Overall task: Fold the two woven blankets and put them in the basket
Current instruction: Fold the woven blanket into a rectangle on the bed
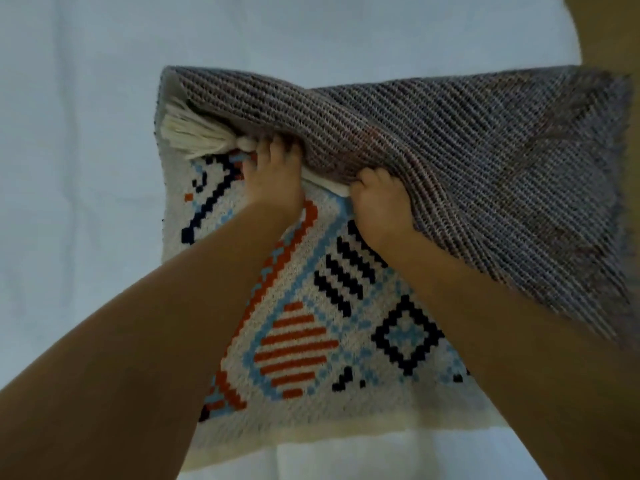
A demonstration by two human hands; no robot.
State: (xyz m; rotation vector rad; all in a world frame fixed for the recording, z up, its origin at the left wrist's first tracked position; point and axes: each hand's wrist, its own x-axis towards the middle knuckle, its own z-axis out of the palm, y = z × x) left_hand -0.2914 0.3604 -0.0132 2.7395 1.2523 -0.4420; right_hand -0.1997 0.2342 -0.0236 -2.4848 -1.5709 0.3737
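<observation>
Head view: the patterned woven blanket (311,341) lies flat on a white sheet (69,168). The left hand (272,178) and right hand (377,202), fingers curled, grip the edge of a grey ribbed layer (467,161) folded over its far part, beside a cream tassel (194,133).

Patterned blanket (346,403) on white sheet (76,168)

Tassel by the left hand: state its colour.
Cream. The tassel shows best in the head view, by the left hand.

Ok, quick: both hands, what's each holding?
Left hand: grips the folded-over flap of the blanket, beside the tassel.
Right hand: grips the same flap.
</observation>
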